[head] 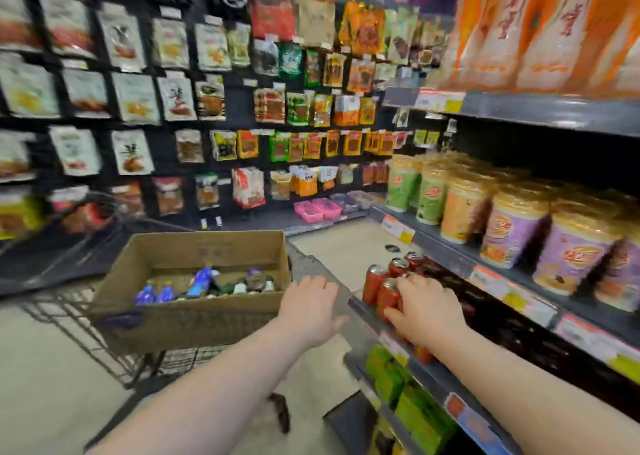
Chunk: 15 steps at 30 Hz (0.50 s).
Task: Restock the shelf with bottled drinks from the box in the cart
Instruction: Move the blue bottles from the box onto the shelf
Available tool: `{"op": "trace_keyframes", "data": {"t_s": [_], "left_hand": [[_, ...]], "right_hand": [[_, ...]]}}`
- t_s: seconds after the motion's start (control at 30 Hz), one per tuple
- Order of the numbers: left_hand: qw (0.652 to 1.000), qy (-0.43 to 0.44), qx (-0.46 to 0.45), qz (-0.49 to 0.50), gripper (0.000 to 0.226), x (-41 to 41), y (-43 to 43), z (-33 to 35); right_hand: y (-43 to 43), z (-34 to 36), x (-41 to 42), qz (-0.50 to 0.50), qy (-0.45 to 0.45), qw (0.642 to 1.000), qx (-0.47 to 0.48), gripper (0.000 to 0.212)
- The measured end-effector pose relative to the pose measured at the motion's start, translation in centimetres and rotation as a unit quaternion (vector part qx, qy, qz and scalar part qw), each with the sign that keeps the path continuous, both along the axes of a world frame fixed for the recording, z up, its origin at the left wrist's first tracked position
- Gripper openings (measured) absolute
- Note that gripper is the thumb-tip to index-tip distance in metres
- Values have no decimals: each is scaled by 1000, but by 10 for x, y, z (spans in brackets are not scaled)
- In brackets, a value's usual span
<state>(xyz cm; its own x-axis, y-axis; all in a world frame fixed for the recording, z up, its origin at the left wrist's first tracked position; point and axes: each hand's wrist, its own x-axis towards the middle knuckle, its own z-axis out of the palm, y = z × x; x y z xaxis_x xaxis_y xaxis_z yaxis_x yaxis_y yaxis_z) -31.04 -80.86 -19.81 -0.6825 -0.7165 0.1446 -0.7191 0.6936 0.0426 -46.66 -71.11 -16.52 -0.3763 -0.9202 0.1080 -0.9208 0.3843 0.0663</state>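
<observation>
Head view, places taken from the cardboard box (194, 281). The box, brown, rectangular and open-topped, sits in a dark wire cart (69, 319). Inside it lie the bottles (201, 281), several blue-labelled and others dark; blur hides their details. To the right of the box, the left hand (311, 310) hovers palm down with fingers spread and holds nothing. Further right is a grey metal shelf (433, 368) with price tags along its edge. A cluster of red cans (375, 281) with silver tops stands upright at its front. The right hand (426, 310) lies on these cans, fingers curved over the tops and thumb against the nearest one. Whether it clasps or only rests cannot be told. Above and right of the box stand round tubs (512, 226). Behind the box hang flat foil packets (173, 97).
</observation>
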Motion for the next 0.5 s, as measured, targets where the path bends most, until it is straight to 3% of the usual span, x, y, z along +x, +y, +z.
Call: {"op": "trace_keyframes", "data": {"t_s": [0.23,0.5], "left_hand": [[992,-32,28,117,61,147,-54,-24],[978,-13,73,196,58,209,-95,-57]], "right_hand": [[-87,-33,132,107,-33,993,47,52],[-157,-54,190,186,-48,977,98,53]]}}
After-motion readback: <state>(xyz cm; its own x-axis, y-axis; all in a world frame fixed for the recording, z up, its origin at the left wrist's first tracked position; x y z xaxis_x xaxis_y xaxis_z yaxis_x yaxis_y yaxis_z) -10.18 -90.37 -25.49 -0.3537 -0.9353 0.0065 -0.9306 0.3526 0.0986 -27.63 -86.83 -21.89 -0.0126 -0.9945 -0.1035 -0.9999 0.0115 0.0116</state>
